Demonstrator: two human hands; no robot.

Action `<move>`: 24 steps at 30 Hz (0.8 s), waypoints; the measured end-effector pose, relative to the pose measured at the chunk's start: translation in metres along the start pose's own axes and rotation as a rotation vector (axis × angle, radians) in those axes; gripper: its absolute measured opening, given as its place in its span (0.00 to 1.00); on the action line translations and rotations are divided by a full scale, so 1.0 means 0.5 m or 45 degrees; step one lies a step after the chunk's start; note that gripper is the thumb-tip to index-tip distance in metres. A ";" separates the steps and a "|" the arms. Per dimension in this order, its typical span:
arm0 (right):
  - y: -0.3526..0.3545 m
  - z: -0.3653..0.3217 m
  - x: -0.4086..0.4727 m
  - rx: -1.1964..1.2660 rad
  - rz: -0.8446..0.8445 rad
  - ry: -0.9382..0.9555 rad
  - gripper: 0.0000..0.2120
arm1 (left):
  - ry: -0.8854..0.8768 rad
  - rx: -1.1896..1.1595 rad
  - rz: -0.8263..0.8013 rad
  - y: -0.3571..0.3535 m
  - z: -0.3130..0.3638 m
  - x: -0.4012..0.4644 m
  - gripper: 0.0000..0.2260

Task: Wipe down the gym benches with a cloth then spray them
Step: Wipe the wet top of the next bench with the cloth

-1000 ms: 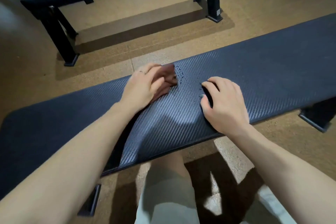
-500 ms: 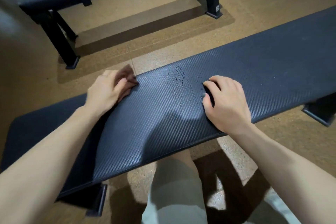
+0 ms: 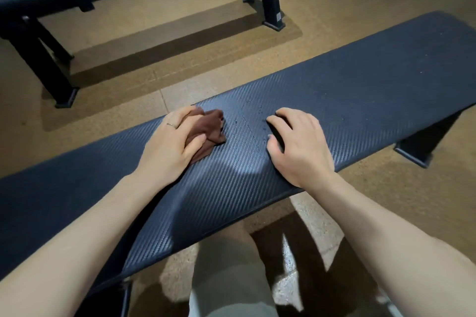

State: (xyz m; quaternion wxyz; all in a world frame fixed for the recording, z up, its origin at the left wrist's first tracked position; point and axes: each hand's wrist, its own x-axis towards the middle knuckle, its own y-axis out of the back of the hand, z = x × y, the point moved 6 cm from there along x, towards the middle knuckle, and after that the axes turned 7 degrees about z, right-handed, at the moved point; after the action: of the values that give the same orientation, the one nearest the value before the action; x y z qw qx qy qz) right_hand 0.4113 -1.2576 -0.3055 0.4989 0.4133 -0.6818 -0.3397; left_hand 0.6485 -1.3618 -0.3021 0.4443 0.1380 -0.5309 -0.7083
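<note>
Left hand (image 3: 170, 148): you are gripping the brown cloth (image 3: 210, 127); be pressing it flat on the bench (image 3: 360, 90).
Right hand (image 3: 298, 145): it is resting there, fingers bent, holding nothing.
Wet drops (image 3: 247, 121): be rubbing across these.

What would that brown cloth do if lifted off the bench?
The crumpled brown cloth would probably droop limply, since it lies in soft folds under the left hand. It looks light. It may drag on the black textured bench pad.

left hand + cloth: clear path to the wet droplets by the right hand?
Likely yes. The left hand grips the brown cloth just beside the droplets; only bare bench pad lies between.
</note>
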 end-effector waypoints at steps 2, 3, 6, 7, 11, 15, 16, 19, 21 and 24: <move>-0.002 -0.002 0.000 -0.010 -0.005 -0.004 0.19 | 0.016 0.047 0.038 -0.018 0.017 0.024 0.23; -0.005 0.000 0.001 -0.016 -0.021 -0.016 0.20 | -0.001 0.075 0.040 -0.032 0.031 0.052 0.23; -0.019 0.010 0.000 -0.088 -0.142 -0.109 0.26 | -0.015 0.121 -0.024 -0.092 0.084 0.144 0.26; -0.026 0.013 -0.001 -0.105 -0.188 -0.137 0.28 | -0.002 0.119 -0.040 -0.106 0.096 0.162 0.26; -0.019 0.058 0.013 -0.198 -0.227 -0.178 0.30 | -0.100 0.053 -0.067 -0.094 0.125 0.100 0.24; 0.007 0.153 0.028 -0.245 -0.183 -0.253 0.28 | -0.214 0.057 -0.137 -0.074 0.163 -0.029 0.22; 0.007 0.165 0.027 -0.236 -0.175 -0.267 0.27 | -0.218 0.064 -0.152 -0.077 0.170 -0.040 0.22; -0.002 0.165 0.028 -0.231 -0.133 -0.273 0.24 | -0.280 0.067 -0.179 -0.091 0.170 -0.006 0.21; -0.001 0.161 0.031 -0.210 -0.106 -0.268 0.24 | -0.291 0.066 -0.146 -0.105 0.162 0.055 0.21; 0.007 0.170 0.026 -0.166 -0.068 -0.278 0.25 | -0.107 0.063 -0.087 -0.135 0.155 0.166 0.23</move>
State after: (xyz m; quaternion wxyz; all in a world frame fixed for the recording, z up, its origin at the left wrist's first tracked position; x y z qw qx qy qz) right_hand 0.3269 -1.2635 -0.3203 0.4382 0.3585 -0.6973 -0.4396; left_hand 0.5172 -1.3749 -0.3073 0.3937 0.1371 -0.5615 -0.7148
